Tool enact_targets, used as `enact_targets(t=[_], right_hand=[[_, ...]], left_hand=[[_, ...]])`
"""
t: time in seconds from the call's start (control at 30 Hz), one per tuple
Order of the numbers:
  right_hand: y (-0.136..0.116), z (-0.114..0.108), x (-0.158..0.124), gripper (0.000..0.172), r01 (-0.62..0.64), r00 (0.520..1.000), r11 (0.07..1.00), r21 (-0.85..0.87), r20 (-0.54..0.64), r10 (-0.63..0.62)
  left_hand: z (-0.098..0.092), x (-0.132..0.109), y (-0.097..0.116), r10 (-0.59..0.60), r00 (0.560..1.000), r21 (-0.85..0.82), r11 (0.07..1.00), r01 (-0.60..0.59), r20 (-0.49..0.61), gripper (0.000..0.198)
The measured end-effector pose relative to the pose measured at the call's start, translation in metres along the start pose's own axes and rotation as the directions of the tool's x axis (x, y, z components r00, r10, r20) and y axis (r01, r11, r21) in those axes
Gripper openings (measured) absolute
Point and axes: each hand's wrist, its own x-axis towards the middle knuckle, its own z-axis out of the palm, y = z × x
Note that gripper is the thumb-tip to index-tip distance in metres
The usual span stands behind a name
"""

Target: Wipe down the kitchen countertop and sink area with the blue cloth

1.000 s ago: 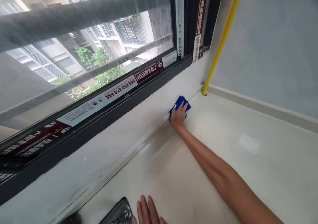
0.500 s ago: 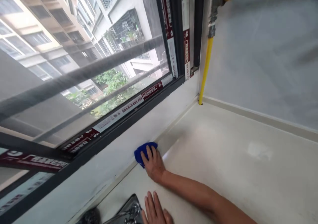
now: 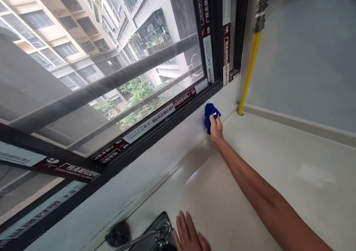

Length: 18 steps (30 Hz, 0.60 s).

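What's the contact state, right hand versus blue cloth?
Touching. The head view shows the right hand gripping the blue cloth at its lower right.

Daylight through the window glass (image 3: 119, 58) brightens the cream countertop (image 3: 278, 151), leaving a soft glare patch at right, while the grey wall (image 3: 300, 58) dims toward its upper corner.

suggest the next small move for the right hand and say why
Probably slide the blue cloth along the low wall toward the yellow pipe: the right hand holds the cloth at that wall, below the window frame, and more wall shows between cloth and pipe. The left hand is at the bottom of the view, out of that path.
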Motion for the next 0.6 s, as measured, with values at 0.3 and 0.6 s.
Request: enact_targets(t=[0.3,0.6], right_hand=[[-0.017,0.079,-0.116,0.063,0.368,0.927,0.885,-0.286,0.042,-0.372],[-0.023,0.109,-0.26,0.062,0.779,0.507,0.606,-0.163,0.733,-0.454]], left_hand=[[-0.015,-0.004,0.01,-0.017,0.998,-0.078,0.997,0.021,0.055,0.082],[-0.007,-0.012,0.01,-0.034,0.997,-0.126,0.991,0.043,0.073,0.089]])
